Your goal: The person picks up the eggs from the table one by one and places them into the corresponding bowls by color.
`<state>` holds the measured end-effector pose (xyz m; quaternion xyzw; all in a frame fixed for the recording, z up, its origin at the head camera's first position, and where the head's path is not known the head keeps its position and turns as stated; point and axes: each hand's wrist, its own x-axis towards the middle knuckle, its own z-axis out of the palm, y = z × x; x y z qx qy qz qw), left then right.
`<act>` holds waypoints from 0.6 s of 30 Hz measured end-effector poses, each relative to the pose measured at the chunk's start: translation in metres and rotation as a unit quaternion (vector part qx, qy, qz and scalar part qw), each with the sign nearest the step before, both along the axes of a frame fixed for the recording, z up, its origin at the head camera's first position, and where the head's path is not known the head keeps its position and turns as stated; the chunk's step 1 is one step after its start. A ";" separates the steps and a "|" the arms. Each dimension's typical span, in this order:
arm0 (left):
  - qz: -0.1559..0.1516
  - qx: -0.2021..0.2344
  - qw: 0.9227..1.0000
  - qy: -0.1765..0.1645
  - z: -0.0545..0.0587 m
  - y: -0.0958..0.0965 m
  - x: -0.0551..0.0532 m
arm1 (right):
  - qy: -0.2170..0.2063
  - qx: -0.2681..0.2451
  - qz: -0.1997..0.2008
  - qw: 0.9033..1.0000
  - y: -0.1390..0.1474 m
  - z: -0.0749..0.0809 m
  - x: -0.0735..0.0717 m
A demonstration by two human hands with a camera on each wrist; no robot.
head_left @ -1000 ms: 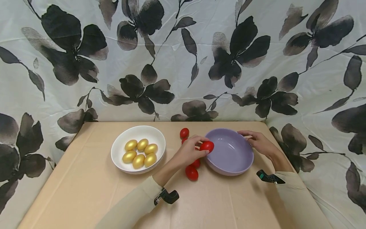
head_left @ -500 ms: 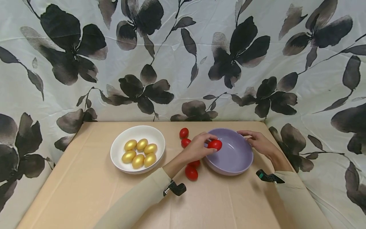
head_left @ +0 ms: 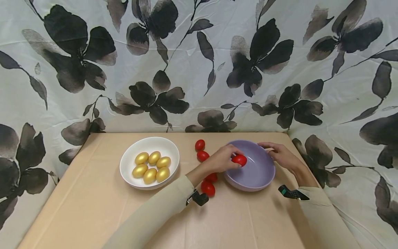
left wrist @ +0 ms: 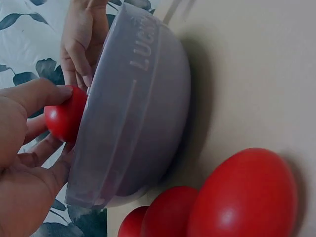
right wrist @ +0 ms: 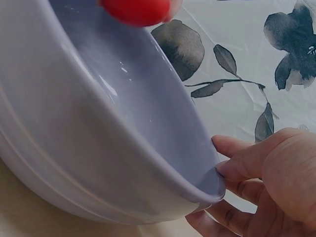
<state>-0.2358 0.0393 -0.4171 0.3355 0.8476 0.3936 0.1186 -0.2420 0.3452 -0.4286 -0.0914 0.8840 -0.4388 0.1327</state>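
Note:
My left hand (head_left: 221,159) pinches a smooth red egg (head_left: 239,160) between thumb and fingers, over the left part of the purple bowl (head_left: 256,174). In the left wrist view the held egg (left wrist: 63,117) is at the bowl's rim, partly covered by the fingers. My right hand (head_left: 281,156) grips the bowl's right rim; the right wrist view shows the thumb on the rim (right wrist: 153,170) and other fingers below it outside. No egg shows in the visible part of the bowl. Several more red eggs (head_left: 208,188) lie in a row left of it, some partly hidden by my left arm.
A white bowl (head_left: 126,174) with several gold eggs (head_left: 156,168) stands on the left of the beige-covered table (head_left: 102,204). A flower-printed cloth (head_left: 205,69) hangs behind the table. Each wrist wears a black device (head_left: 199,197).
The left hand has carried the red egg rightward from beside the purple bowl to over its inside. My right hand and both bowls have kept their places.

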 end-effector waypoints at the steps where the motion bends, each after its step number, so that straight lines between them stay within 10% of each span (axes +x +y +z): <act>1: -0.008 -0.005 1.000 0.004 -0.001 0.002 -0.002 | -0.001 -0.001 0.000 1.000 0.000 0.000 0.000; 18: -0.061 -0.050 0.997 0.020 -0.006 0.024 -0.016 | 0.008 0.002 0.001 1.000 -0.001 0.000 0.000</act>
